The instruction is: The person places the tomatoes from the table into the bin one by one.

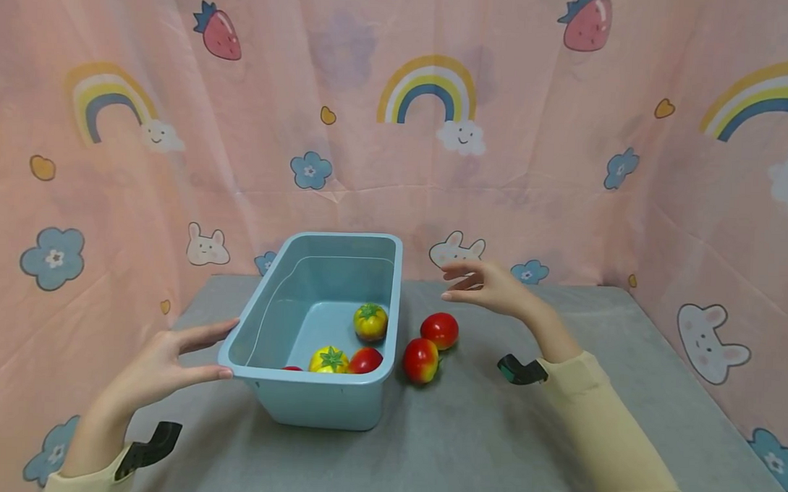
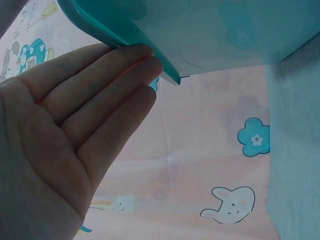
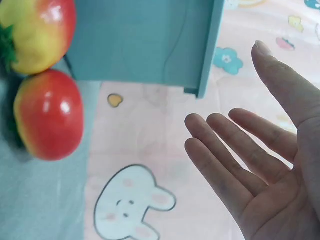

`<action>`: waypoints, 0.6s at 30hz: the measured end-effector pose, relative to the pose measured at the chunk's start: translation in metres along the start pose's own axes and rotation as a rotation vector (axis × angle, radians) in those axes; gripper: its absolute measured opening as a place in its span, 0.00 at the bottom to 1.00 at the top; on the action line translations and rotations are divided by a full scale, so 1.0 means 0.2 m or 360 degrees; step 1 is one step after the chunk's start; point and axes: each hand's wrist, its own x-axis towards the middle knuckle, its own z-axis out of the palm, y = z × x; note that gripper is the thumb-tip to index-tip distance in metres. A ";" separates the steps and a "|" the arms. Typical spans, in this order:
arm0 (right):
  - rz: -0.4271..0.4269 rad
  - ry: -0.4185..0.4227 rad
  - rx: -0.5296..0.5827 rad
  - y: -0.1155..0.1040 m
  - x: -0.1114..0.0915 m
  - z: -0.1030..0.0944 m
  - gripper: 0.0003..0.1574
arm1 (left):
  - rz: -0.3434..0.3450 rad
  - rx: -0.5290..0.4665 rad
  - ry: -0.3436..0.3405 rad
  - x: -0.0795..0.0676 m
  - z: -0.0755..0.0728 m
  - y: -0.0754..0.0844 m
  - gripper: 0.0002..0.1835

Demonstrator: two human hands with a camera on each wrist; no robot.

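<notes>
Left hand [image 1: 155, 370] touches the blue bin [image 1: 317, 402] at its near-left corner

A pale-blue bin [image 1: 317, 405] holding glossy produce [image 1: 329, 360] stands upright beside two red-yellow fruits [image 1: 420, 360].

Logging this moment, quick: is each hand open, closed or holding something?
Left hand: open, straight fingers touching the rim of the blue bin.
Right hand: open, holding nothing.
</notes>
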 end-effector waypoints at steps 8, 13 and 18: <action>0.0044 0.0014 -0.0048 0.13 -0.06 -0.01 0.34 | -0.0003 -0.0012 0.0001 0.00 0.01 0.00 0.36; 0.0137 0.0015 -0.0081 0.19 -0.11 0.01 0.36 | 0.0005 -0.0024 0.0002 0.00 0.01 -0.01 0.35; 0.0176 0.0036 -0.0130 0.26 -0.13 0.04 0.36 | 0.0007 -0.0032 0.0004 0.00 0.00 -0.01 0.35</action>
